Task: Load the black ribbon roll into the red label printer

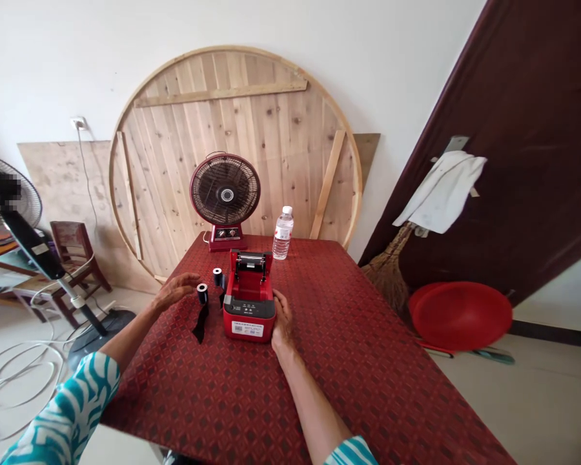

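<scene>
A small red printer (248, 305) with its lid open stands on the red patterned tablecloth (348, 349). My right hand (281, 320) rests against the printer's right side, fingers laid along it. My left hand (174, 289) lies flat on the cloth to the printer's left, fingers spread, holding nothing. Just beyond its fingertips stands a small black roll (202, 293) with a dark strip trailing toward me. A second black roll (217, 276) stands a little farther back, beside the printer.
A red desk fan (225, 197) and a clear water bottle (283, 233) stand at the table's far end. A round wooden tabletop (174, 168) leans on the wall. A floor fan (10, 206) stands left; a red basin (462, 314) and broom (390, 271) lie right.
</scene>
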The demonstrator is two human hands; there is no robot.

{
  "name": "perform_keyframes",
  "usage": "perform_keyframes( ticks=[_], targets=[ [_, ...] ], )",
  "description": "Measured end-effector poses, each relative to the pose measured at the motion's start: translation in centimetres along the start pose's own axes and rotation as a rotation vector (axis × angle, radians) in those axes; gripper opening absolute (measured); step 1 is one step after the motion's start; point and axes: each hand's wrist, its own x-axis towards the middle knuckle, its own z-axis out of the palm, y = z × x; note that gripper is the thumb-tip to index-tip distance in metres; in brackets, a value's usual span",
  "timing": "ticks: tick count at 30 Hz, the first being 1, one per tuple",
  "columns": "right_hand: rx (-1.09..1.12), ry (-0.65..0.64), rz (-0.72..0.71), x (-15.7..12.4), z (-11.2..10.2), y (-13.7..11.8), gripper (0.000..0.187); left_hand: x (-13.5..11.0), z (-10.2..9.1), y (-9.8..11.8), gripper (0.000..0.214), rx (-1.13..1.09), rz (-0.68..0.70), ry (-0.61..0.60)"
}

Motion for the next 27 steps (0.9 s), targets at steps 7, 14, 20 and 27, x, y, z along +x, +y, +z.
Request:
perform_keyframes(
  ticks=[7,14,20,27],
  targets=[
    [-0.009,0.011,0.010,-0.3,0.2,-0.3,0.046,-2.6,2.7,-0.3,0.046,0.099,0.025,0.023],
    [-0.008,0.005,-0.016,-0.3,0.4,-0.3,0.045,-3.5,3.9,5.5,0.061,0.076,0.189,-0.015],
    [-0.028,-0.041,-0.057,-0.3,0.3,0.0,0.045,-1.3,8.9,10.1,0.042,0.500,0.402,-0.174],
    [-0.010,-0.031,-0.088,0.0,0.5,0.3,0.038,2.2,12.2,10.7,0.029,0.979,0.335,-0.279]
  ],
)
